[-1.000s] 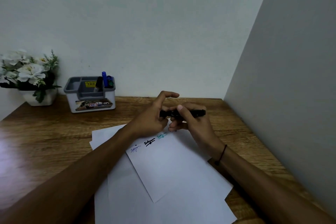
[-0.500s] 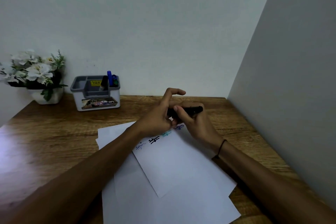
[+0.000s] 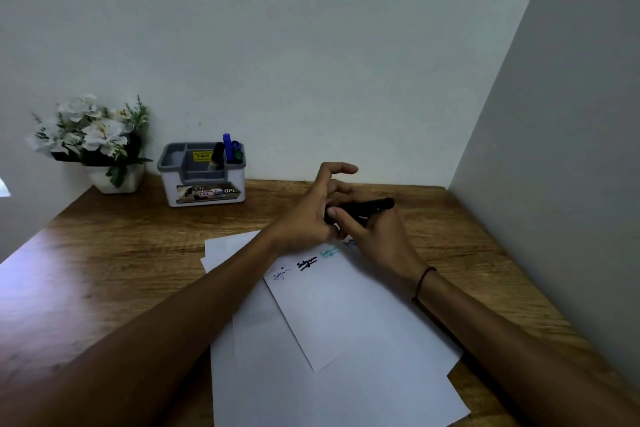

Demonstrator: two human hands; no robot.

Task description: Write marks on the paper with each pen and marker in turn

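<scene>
Right now both hands meet above the far edge of the top white paper sheet [image 3: 349, 308], which lies angled on more loose white sheets on the brown wood-grain desk [image 3: 114, 263]. Right hand [image 3: 377, 239] is wrapped round a slim black marker pen [image 3: 369, 207], barrel lying roughly level, its far end poking out past the knuckles toward the right wall. Left hand [image 3: 311, 215] pinches the marker's near end with thumb and lower fingers, index finger lifted free; whether that end is a cap I cannot tell, it's hidden between the hands. Tip not visible.

Paper already carries four small scribbles in a row along its top edge: thin blue, thick black, pale teal, and a purple-blue one half hidden under the right hand.

Handling guess: marker is light, rigid, smooth plastic, so a bit slippery; best held mid-barrel with the right, near the writing end for control. A cap would likely need a straight pull. Paper is thin and loose, slides easily on the stack, so press it flat while writing.

Grey-and-white plastic desk organiser [image 3: 202, 177] stands well apart at the back wall with dark and blue pens upright in it, beside a white pot of white artificial flowers [image 3: 93, 139].
</scene>
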